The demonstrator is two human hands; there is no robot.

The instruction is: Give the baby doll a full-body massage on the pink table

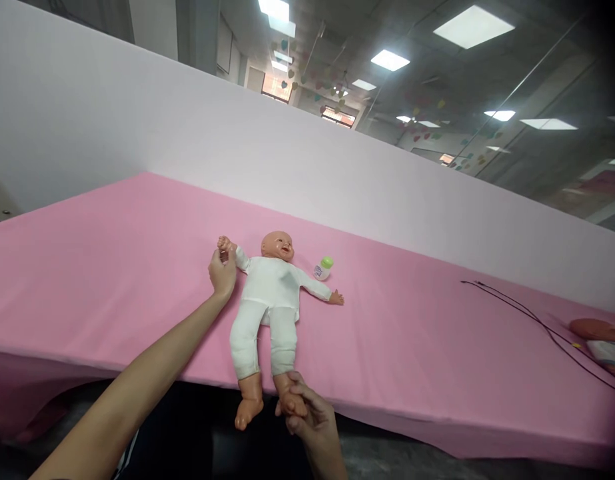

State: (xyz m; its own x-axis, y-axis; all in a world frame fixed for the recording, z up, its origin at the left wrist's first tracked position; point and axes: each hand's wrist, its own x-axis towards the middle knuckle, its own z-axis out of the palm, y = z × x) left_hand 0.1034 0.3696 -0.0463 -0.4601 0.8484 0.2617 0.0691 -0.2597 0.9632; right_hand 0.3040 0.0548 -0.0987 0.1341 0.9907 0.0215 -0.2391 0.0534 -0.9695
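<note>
R hand (307, 408) closed on foot of baby doll (270, 300), L hand (222, 275) gripping doll's raised hand. Doll on back, white onesie (247, 340), bare limbs, on pink-clothed tabletop (112, 280), green-capped bottle (324, 268) just beside head.

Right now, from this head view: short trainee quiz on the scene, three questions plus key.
1. What part of the baby doll does the left hand grip?
2. True or false: the small bottle with a green cap on the pink tablecloth touches the doll.
3. What does the right hand hold? A) the doll's foot B) the black cable C) the bottle

Key: 1. The doll's wrist, at the end of its arm. 2. False, a gap separates them. 3. A.
</note>
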